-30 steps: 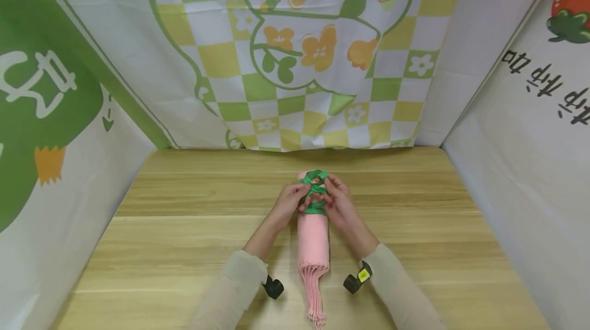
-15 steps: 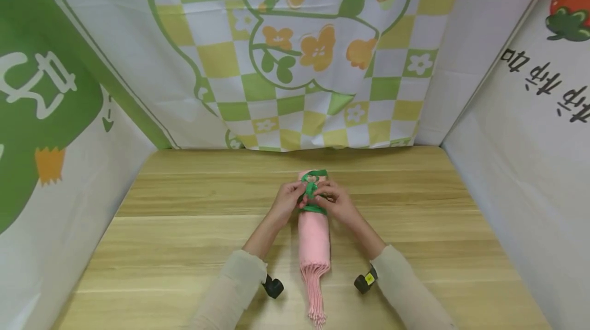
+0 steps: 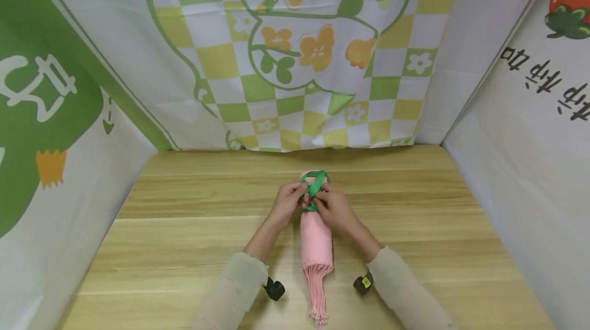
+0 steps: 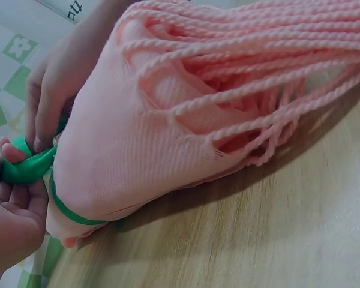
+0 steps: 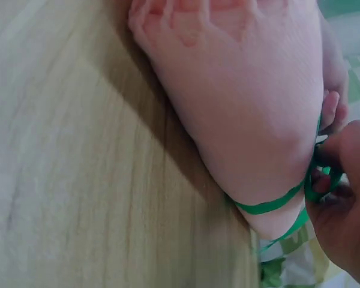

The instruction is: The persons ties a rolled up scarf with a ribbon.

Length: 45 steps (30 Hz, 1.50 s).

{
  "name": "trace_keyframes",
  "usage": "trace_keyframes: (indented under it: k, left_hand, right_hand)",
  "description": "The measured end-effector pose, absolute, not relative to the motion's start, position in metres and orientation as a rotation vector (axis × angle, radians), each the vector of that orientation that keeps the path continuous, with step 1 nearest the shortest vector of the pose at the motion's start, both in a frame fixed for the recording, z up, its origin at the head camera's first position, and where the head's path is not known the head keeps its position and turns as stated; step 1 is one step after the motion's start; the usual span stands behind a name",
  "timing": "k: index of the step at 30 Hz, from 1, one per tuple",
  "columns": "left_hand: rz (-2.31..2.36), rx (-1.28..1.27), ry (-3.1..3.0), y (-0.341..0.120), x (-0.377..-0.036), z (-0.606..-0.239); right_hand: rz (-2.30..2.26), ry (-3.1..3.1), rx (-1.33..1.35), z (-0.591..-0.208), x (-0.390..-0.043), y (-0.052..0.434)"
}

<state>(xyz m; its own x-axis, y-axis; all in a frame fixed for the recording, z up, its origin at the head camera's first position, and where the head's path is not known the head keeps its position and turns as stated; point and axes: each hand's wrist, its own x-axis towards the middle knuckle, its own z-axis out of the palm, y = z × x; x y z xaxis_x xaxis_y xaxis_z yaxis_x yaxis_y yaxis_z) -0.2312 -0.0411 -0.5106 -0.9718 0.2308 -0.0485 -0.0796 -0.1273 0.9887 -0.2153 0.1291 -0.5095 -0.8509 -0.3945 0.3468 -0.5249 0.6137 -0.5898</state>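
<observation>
A rolled pink scarf (image 3: pixel 316 240) with twisted fringe lies lengthwise on the wooden table, its fringe toward the person. Green ribbon (image 3: pixel 316 181) circles its far half, loops and crossing strands showing on top. From the left, my left hand (image 3: pixel 288 201) pinches the ribbon between thumb and fingers; in the left wrist view a green fold (image 4: pixel 30 168) sits in that grip. My right hand (image 3: pixel 338 208) comes from the other side, fingertips pinching ribbon close to the left fingers. The right wrist view has a small green loop (image 5: pixel 324 180) at the right fingers. Fingers partly hide the crossing.
The wooden table (image 3: pixel 184 207) extends around the scarf on both sides. A checked, flowered cloth (image 3: pixel 318 115) hangs behind its far edge, with printed panels left and right. Black wrist cameras (image 3: pixel 275 289) sit at both sleeve cuffs.
The right hand has moved in from the ribbon's right edge toward the left hand. The ribbon loops on top have shifted shape. The left hand has stayed nearly in place.
</observation>
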Motion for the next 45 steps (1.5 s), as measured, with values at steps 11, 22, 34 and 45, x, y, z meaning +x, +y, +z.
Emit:
trace_keyframes:
  k: [11, 22, 34, 45]
  left_hand:
    - [2.222, 0.100, 1.902, -0.040, -0.230, -0.511]
    - [2.220, 0.155, 1.884, -0.041, -0.231, -0.511]
    - [2.154, 0.308, 1.890, -0.044, -0.229, -0.510]
    - [2.150, 0.303, 1.872, -0.043, -0.229, -0.510]
  right_hand:
    - [0.929, -2.777, 0.677, -0.511, -0.212, 0.121]
    - [1.815, -2.572, 0.316, -0.506, -0.211, 0.123]
    - [2.319, -2.411, -0.044, -0.501, -0.221, 0.125]
    - [2.472, -2.423, 0.120, -0.494, -0.221, 0.127]
